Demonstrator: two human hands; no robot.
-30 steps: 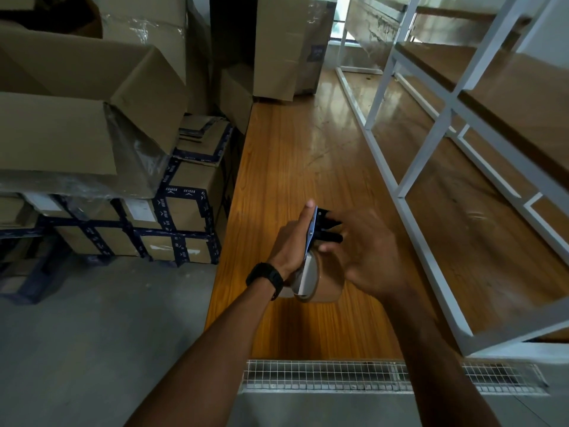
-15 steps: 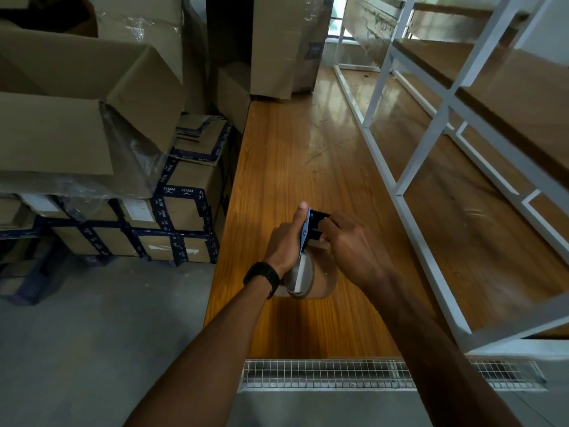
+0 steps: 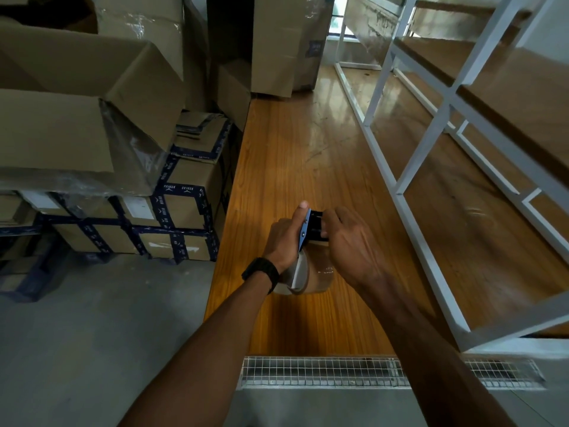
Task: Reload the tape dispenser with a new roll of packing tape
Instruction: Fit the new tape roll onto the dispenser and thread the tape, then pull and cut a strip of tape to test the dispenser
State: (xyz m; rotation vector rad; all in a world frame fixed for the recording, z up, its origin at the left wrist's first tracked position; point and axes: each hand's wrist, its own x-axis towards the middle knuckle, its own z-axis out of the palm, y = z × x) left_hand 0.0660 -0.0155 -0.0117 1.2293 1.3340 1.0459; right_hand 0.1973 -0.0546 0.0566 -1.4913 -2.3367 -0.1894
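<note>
A blue and black tape dispenser is held over the wooden bench top. A brown roll of packing tape sits in its lower part. My left hand grips the dispenser from the left, thumb stretched up along the blue side plate. My right hand comes in from the right, its fingertips curled onto the black front end of the dispenser just above the roll. The dispenser's handle is hidden by my left hand.
Stacked cardboard boxes with blue tape stand left of the bench. A white metal shelf frame with wooden shelves runs along the right. A wire grille lies at the bench's near end. Grey concrete floor is at the lower left.
My right hand went from spread fingers beside the dispenser to fingers curled onto its black front end. The dispenser and roll stayed in my left hand at about the same spot.
</note>
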